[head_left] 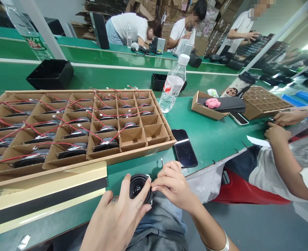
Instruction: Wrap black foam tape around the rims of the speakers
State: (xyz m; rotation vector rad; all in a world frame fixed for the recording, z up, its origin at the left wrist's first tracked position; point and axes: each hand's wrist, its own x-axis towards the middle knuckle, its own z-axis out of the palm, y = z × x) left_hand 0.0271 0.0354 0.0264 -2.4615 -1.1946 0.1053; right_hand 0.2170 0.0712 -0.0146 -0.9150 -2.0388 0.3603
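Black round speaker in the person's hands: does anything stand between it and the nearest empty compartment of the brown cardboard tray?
Nothing visible blocks it. The black round speaker, held by the left hand and right hand, has only green bench between it and the brown cardboard tray; a cream-and-black strip lies to the left.

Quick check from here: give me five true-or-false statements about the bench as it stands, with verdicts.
1. The left hand and right hand both hold a black round speaker. True.
2. Every compartment of the cardboard divider tray holds a speaker. False: two at its near right corner hold none.
3. The speakers in the tray have red wires. True.
4. A smartphone lies inside the tray. False: the smartphone lies on the green bench.
5. A plastic water bottle stands beyond the tray. True.
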